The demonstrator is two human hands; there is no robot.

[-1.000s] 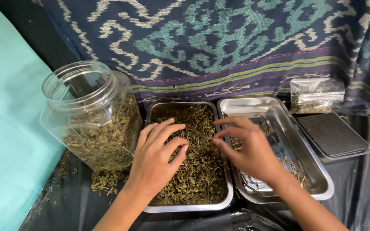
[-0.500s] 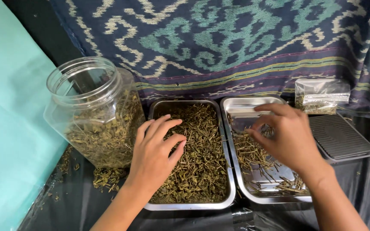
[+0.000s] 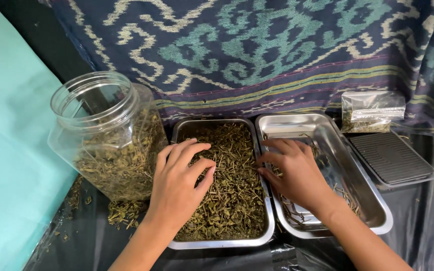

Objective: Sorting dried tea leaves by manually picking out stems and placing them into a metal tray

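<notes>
Right hand [image 3: 297, 173] back from the right tray's [image 3: 377, 221] far end to its near-left edge.

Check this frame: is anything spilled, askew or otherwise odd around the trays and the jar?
Yes. Dried herb bits lie spilled on the black sheet at the foot of the clear plastic jar, outside the full steel tray. The jar leans and has no lid. The left hand rests in the full tray; the right hand in the nearly empty tray.
</notes>
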